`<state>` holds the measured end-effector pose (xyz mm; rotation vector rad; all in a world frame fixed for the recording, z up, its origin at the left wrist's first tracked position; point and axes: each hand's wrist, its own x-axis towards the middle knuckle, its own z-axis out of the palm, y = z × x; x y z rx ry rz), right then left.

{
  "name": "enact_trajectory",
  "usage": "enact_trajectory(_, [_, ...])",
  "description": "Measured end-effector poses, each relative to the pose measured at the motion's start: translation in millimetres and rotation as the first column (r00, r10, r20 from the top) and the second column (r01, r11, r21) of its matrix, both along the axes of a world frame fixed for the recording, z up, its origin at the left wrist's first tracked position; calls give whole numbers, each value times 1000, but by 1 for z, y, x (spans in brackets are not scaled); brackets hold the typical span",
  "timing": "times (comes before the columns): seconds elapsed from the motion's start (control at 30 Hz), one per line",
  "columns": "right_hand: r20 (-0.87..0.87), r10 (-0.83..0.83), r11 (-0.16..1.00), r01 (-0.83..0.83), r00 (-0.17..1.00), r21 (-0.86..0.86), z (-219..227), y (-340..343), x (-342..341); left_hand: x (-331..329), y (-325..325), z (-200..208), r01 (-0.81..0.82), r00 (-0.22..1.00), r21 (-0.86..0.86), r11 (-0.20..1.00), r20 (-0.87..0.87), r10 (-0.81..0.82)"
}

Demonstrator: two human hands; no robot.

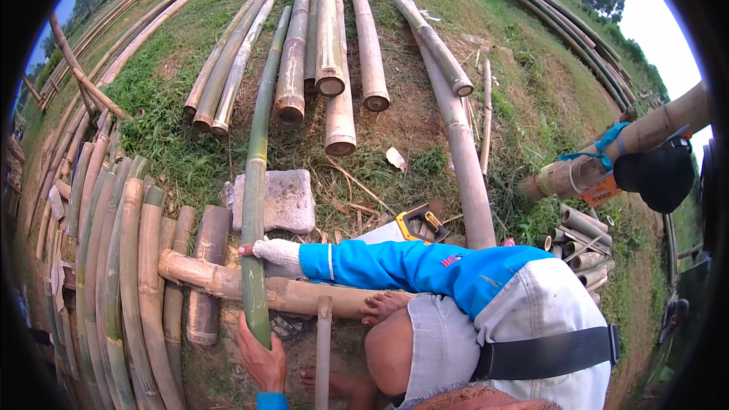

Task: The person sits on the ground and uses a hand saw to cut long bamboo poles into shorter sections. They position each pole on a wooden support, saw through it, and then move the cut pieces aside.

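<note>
Left hand (262, 361) gripping green pole (257, 182) end, right hand unseen; gloved hand (277, 253) pressing pole on crossbar (216, 279); best held steady, unrolled.

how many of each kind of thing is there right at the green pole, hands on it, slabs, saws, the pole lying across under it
green bamboo pole: 1
hands gripping it: 2 (a co-worker's gloved hand, the person's bare left hand)
grey stone slab: 1
hand saw: 1
dry crosswise pole: 1
total: 6
</note>
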<state>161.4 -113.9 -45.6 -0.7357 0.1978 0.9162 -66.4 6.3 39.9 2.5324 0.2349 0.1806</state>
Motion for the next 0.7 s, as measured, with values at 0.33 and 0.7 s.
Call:
enact_trajectory(0.33, [796,24,726,537,605,-430,-5,22,121,70,39,18,13,990,270,963,129,-50])
enact_trajectory(0.7, [729,562,802,43,-391,-595,9,-50,-151,-57,126,-31,-240,929,45,970,-280,242])
